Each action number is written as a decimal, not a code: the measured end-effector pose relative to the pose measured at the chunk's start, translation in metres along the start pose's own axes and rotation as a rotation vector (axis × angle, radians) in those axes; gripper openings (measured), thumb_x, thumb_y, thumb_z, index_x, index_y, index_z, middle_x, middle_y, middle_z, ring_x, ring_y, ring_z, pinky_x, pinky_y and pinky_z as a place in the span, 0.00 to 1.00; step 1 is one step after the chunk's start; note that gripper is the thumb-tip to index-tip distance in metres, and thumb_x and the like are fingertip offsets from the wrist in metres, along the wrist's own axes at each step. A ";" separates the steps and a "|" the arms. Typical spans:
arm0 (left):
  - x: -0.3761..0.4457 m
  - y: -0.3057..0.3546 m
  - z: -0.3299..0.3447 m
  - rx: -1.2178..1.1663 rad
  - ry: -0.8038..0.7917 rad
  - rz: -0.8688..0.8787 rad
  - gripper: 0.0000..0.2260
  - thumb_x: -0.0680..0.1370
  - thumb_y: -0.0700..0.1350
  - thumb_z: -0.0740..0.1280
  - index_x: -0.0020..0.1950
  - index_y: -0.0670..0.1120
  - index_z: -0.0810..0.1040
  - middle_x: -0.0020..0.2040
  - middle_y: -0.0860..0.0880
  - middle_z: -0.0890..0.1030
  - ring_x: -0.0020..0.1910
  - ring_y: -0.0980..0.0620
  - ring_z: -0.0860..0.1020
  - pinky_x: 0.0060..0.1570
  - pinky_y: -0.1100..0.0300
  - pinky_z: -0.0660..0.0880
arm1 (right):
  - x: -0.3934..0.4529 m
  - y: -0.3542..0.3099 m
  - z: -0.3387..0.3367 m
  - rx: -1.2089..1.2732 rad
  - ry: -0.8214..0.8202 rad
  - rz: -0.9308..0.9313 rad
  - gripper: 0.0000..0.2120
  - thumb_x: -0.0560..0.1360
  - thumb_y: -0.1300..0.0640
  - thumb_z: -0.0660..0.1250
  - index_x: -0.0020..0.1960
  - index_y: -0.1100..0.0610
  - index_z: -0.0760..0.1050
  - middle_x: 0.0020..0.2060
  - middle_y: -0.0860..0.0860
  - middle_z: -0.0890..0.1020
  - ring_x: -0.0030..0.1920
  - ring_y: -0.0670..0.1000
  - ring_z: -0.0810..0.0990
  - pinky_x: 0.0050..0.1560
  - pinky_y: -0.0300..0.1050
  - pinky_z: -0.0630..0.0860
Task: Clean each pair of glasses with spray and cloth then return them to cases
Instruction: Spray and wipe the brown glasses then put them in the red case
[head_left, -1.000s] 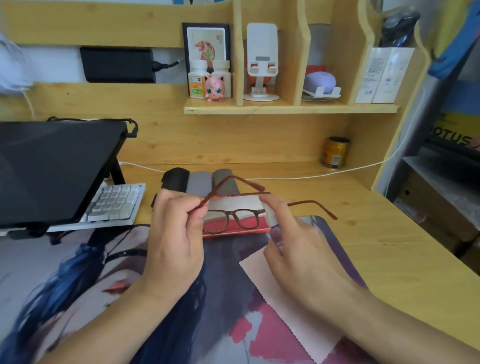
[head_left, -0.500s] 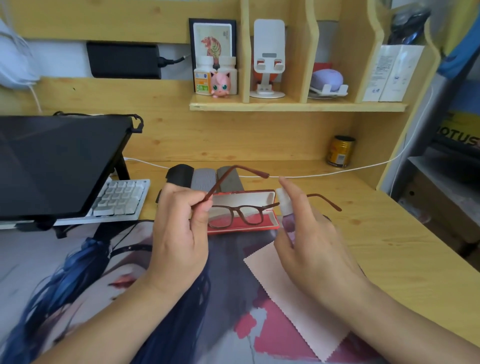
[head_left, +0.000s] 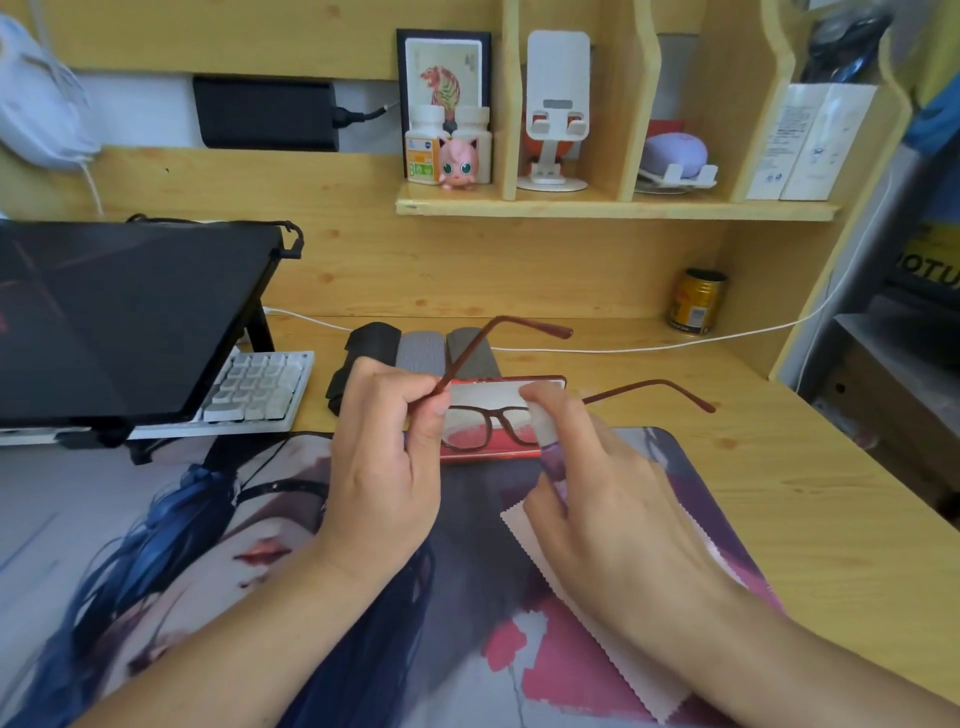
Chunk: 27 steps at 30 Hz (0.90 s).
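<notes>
Brown-framed glasses (head_left: 493, 423) hang in the air with both temples unfolded. My left hand (head_left: 387, 462) pinches the left temple near its hinge. My right hand (head_left: 597, 499) grips a small purple spray bottle (head_left: 545, 447) with a white top, my index finger lying over the nozzle right by the right lens. Behind the glasses lies an open red case (head_left: 498, 452) with a white lining. A pink cleaning cloth (head_left: 587, 623) with zigzag edges lies on the mat under my right wrist. Three closed cases (head_left: 421, 353), black, light grey and dark grey, stand behind the red one.
A printed desk mat (head_left: 208, 545) covers the near desk. A dark tilted screen (head_left: 130, 317) and a white keyboard (head_left: 254, 389) stand on the left. A yellow can (head_left: 696, 301) and a white cable (head_left: 649, 345) sit at the back, below a shelf (head_left: 613, 208) with small items.
My right hand brought the spray bottle up to the right lens, and its index finger bent down onto the nozzle. My left hand keeps holding the glasses.
</notes>
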<state>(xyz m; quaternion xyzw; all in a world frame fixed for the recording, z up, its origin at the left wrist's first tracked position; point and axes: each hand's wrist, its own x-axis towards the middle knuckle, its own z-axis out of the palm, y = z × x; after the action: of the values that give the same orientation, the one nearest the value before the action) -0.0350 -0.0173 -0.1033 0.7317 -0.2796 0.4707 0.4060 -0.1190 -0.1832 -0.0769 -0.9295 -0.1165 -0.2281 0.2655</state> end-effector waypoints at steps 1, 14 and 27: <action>0.000 0.000 -0.001 0.000 0.000 -0.011 0.06 0.81 0.37 0.62 0.50 0.34 0.76 0.45 0.45 0.72 0.44 0.50 0.71 0.47 0.65 0.68 | 0.000 0.004 -0.001 0.008 0.030 0.019 0.34 0.77 0.56 0.62 0.71 0.30 0.49 0.52 0.43 0.78 0.44 0.55 0.80 0.46 0.56 0.77; 0.028 0.009 -0.022 -0.742 0.044 -1.187 0.06 0.81 0.38 0.67 0.44 0.41 0.81 0.41 0.45 0.81 0.37 0.52 0.78 0.42 0.60 0.80 | -0.009 0.008 0.003 0.000 0.149 -0.151 0.38 0.77 0.60 0.66 0.76 0.33 0.52 0.39 0.35 0.70 0.32 0.46 0.76 0.33 0.46 0.74; 0.031 0.017 -0.024 -0.932 0.024 -1.466 0.03 0.79 0.38 0.69 0.48 0.40 0.82 0.34 0.47 0.82 0.30 0.56 0.80 0.35 0.62 0.80 | -0.003 -0.003 0.023 -0.327 0.017 -0.175 0.35 0.69 0.63 0.71 0.72 0.50 0.62 0.46 0.54 0.79 0.22 0.53 0.59 0.21 0.44 0.54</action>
<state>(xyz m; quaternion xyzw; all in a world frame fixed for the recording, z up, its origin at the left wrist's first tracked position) -0.0470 -0.0064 -0.0639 0.4815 0.1024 -0.0647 0.8680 -0.1139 -0.1680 -0.0945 -0.9446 -0.1560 -0.2741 0.0911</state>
